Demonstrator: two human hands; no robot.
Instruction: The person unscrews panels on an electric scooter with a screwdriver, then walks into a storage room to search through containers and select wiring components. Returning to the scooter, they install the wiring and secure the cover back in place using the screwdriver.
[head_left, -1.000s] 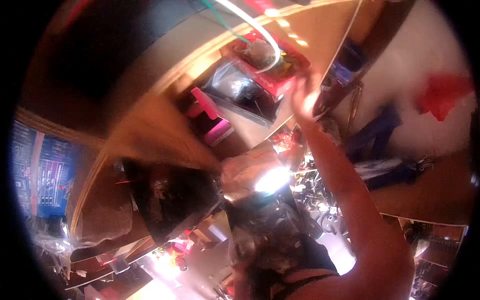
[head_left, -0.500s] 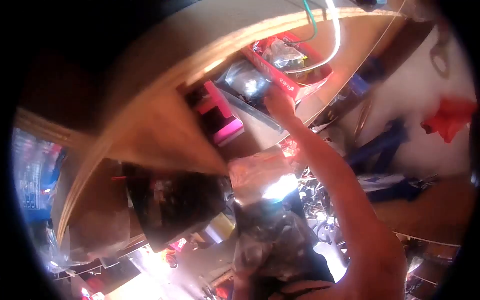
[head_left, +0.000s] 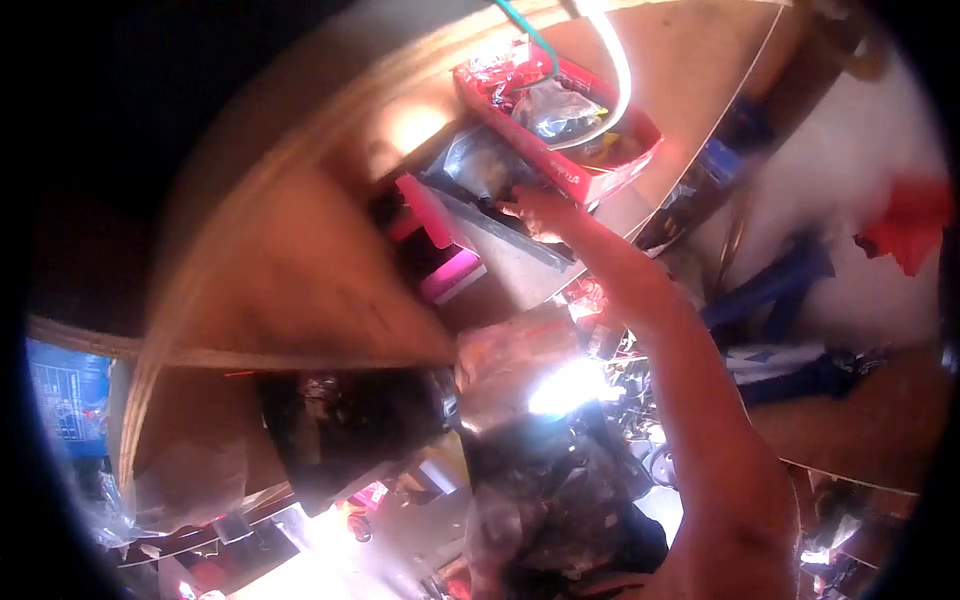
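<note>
My right hand [head_left: 540, 214] reaches up from the lower right into a dark shallow tray [head_left: 500, 232] on a wooden shelf. Its fingers look bent together at the tray's contents; what they hold, if anything, is too blurred to make out. Beside the fingertips lies a clear plastic bag [head_left: 478, 168] with something pale inside. Just behind the hand stands a long red box [head_left: 570, 178] holding plastic-wrapped items, and a bright pink box [head_left: 440, 238] sits left of the tray. My left hand is not visible.
A curved plywood edge [head_left: 300, 120] frames the shelf at upper left. A white cable [head_left: 622, 70] and a green cable [head_left: 530, 30] hang over the red box. Below are a brown package [head_left: 515, 355], a black plastic bag [head_left: 560, 490] and a dark box [head_left: 350, 425]. Clutter lies lower down.
My right hand has moved slightly left and down within the tray, away from the red box's near end. The camera view has shifted, so the shelf and cables appear displaced.
</note>
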